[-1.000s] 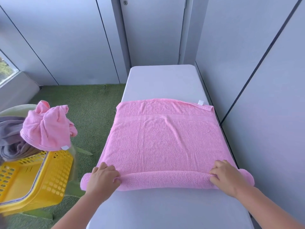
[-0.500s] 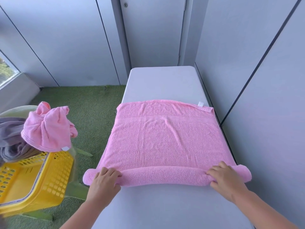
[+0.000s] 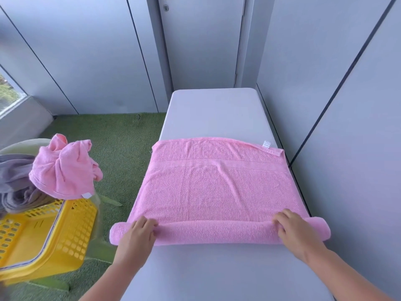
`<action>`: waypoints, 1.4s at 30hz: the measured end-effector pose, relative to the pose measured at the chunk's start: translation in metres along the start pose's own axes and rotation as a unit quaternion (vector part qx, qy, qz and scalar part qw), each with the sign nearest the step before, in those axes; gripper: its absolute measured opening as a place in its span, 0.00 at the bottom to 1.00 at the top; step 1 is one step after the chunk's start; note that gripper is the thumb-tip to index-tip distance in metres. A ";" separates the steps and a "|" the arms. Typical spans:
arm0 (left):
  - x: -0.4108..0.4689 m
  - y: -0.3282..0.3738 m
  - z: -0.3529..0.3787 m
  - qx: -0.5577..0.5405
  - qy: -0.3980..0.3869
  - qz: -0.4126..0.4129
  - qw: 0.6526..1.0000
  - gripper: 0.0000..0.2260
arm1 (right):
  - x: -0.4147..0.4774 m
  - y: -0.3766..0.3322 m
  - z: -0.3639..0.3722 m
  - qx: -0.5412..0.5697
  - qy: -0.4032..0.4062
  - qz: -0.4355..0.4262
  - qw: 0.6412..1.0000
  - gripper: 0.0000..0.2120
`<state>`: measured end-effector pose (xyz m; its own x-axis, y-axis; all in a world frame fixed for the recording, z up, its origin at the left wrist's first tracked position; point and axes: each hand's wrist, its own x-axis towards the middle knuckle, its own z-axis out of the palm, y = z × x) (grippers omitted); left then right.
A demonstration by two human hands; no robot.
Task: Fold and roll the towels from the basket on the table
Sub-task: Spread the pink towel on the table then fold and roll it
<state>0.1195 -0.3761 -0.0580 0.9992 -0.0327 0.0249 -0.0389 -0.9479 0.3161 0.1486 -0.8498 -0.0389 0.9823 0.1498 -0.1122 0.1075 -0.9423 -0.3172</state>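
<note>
Pink towel [image 3: 217, 187] lies flat across the grey table [image 3: 212, 114], its near edge wound into a roll [image 3: 217, 233] running the towel's full width and overhanging the table's left edge. My left hand [image 3: 138, 235] sits on the roll near its left end, fingers curled over the top. My right hand [image 3: 297, 233] sits near the right end, fingers likewise bent over the roll. A white tag [image 3: 266, 144] shows at the far right corner. To my left, the yellow basket [image 3: 50, 235] holds a crumpled pink towel [image 3: 63, 168] and a grey towel [image 3: 15, 183].
</note>
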 end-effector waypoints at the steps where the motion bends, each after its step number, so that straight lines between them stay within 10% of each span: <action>1: -0.002 0.001 -0.001 0.006 0.002 0.014 1.000 0.09 | -0.002 0.001 0.001 -0.008 -0.010 -0.012 1.000 0.12; 6: -0.006 -0.001 -0.003 0.114 -0.060 0.047 0.991 0.27 | -0.005 0.010 0.007 -0.101 -0.063 -0.032 0.992 0.24; 11: 0.005 0.000 -0.002 0.148 -0.048 0.060 0.986 0.13 | -0.001 -0.005 -0.006 -0.107 -0.097 -0.027 0.989 0.03; 23: 0.011 0.002 -0.007 0.027 0.010 0.030 0.999 0.05 | -0.003 0.010 0.006 -0.008 0.016 0.000 1.000 0.13; 29: 0.009 0.004 -0.009 0.122 -0.073 0.053 0.988 0.28 | -0.005 0.012 0.004 -0.099 -0.067 -0.043 0.992 0.27; 42: 0.019 -0.001 -0.009 0.110 -0.020 0.092 0.990 0.07 | 0.006 0.013 -0.006 -0.040 -0.088 -0.013 0.995 0.08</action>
<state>0.1388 -0.3730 -0.0491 0.9753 -0.2196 0.0240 -0.2209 -0.9705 0.0963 0.1572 -0.8631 -0.0379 0.9375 0.2184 -0.2709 0.1518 -0.9572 -0.2464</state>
